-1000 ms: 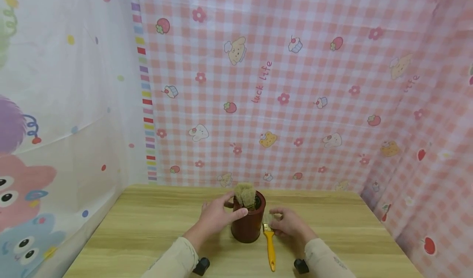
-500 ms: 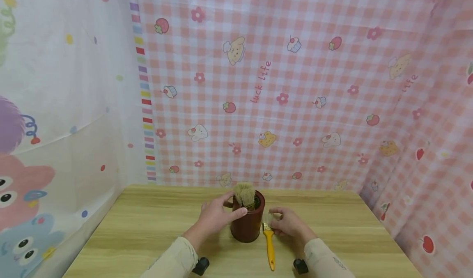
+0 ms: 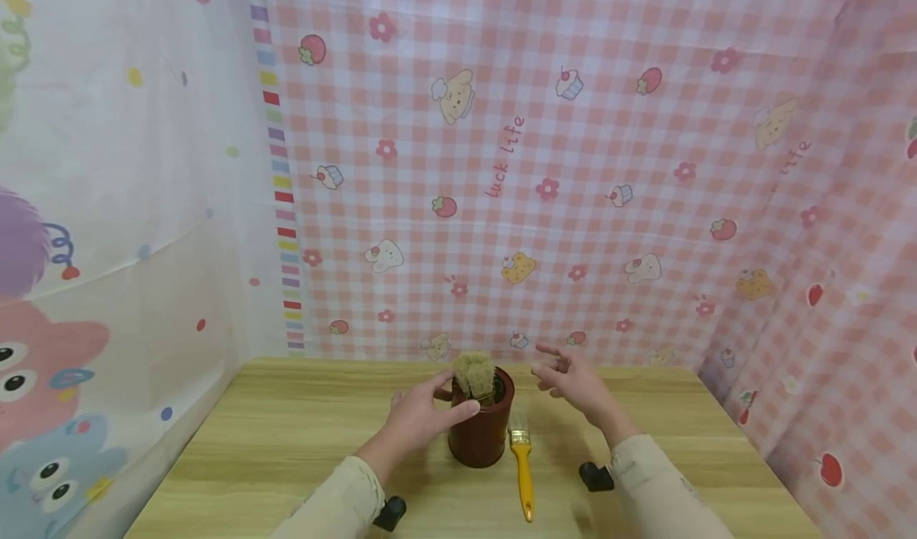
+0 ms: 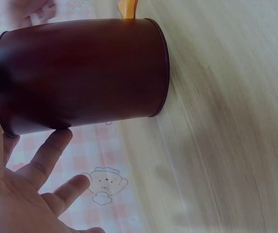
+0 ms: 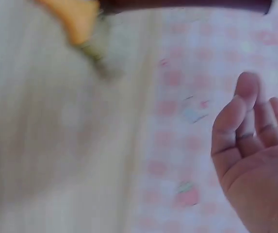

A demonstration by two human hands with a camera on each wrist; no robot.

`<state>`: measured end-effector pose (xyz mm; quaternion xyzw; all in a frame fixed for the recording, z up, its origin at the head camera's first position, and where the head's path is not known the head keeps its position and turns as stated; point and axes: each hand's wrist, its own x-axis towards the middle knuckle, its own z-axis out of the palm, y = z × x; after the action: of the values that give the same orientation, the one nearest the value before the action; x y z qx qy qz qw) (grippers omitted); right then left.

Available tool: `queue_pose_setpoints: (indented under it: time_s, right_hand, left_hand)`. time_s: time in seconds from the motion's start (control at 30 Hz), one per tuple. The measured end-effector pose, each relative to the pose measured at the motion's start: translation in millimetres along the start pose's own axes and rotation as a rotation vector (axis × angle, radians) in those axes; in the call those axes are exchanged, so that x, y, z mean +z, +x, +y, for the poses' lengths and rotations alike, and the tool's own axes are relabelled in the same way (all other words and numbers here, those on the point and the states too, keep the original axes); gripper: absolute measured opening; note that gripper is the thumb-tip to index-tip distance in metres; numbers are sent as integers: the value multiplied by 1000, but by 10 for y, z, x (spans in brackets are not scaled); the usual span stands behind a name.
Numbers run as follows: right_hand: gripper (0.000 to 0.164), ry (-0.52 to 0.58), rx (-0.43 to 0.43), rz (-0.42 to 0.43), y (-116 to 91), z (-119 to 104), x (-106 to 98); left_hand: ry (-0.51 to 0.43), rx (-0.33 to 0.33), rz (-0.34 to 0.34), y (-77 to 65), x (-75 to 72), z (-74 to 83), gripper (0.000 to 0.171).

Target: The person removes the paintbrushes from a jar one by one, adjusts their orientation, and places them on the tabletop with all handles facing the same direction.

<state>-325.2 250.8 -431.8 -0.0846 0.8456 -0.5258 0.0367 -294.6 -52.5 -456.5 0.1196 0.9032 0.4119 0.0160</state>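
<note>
A yellow brush (image 3: 524,475) lies on the tabletop (image 3: 286,427), just right of the upright cup (image 3: 478,441). The left hand (image 3: 421,418) grips the cup near its top; light, even pressure should best steady it. Farther back, at right, the right hand (image 3: 576,384) hangs empty, grip loosely spread.

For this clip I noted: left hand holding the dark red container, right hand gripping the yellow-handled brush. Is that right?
Not quite: the right hand holds nothing. The head view shows it apart from the yellow-handled brush, which lies on the table. The left hand is holding the dark red container.
</note>
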Motion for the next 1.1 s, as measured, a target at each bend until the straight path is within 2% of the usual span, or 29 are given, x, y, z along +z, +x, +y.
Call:
queue_pose_setpoints:
  time_s: [0.17,0.37,0.53,0.83,1.1]
  right_hand:
    - [64,-7,-78,-78,-29,-298,94]
    - [72,-102,-149,-161,-86,-386,301]
    - [75,-156,-191,-154,-80,-378,433]
    - [76,-171,-219,-111,-89,-392,552]
    - [76,-187,-282,-106,-82,-404,650]
  left_hand:
    - [-6,-2,-1,2,-12,4,89]
    - [-5,12,-6,1,-16,9,91]
    - [3,13,-6,-3,-1,5,92]
    - [-6,12,-5,-4,-9,12,93]
    - [-21,10,-12,-4,-15,7,94]
